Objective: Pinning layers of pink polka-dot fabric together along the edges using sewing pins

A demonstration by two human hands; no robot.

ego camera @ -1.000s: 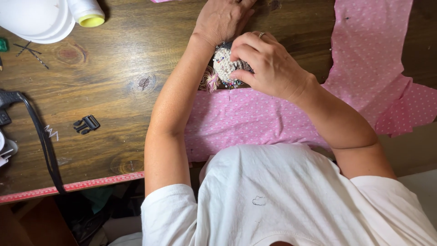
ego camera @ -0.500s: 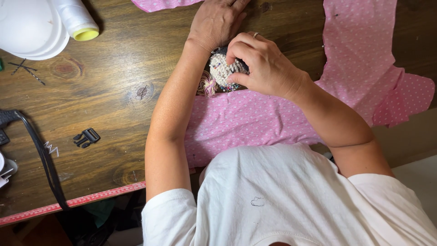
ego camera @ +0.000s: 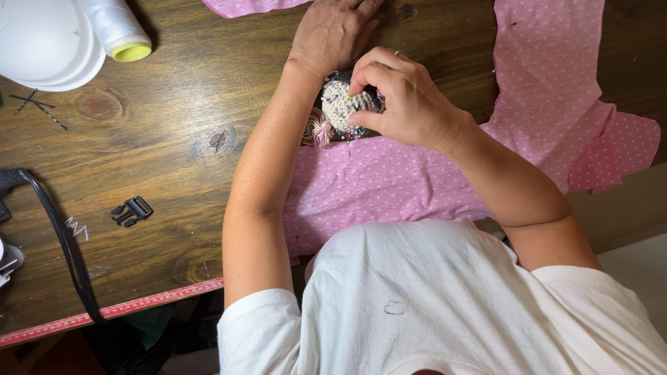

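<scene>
The crocheted pincushion [ego camera: 345, 107], cream with coloured pin heads, sits on the wooden table [ego camera: 174, 167] at the top edge of the pink dotted fabric [ego camera: 389, 187]. The right hand [ego camera: 406, 97] lies over it from the 3 o'clock side, the fingers curled and pinching at its top; whether a pin is between the fingertips I cannot tell. The left hand [ego camera: 333, 31] rests flat, palm down, at 12 o'clock from the pincushion and touches its far edge, holding nothing. At 9 o'clock, well apart, lies a black plastic buckle [ego camera: 130, 210], and further a black strap [ego camera: 66, 243]. At 10 o'clock stand a white thread cone [ego camera: 118, 28] and a white bowl [ego camera: 45, 48]. A red measuring tape [ego camera: 111, 311] runs along the near table edge at 7 o'clock.
</scene>
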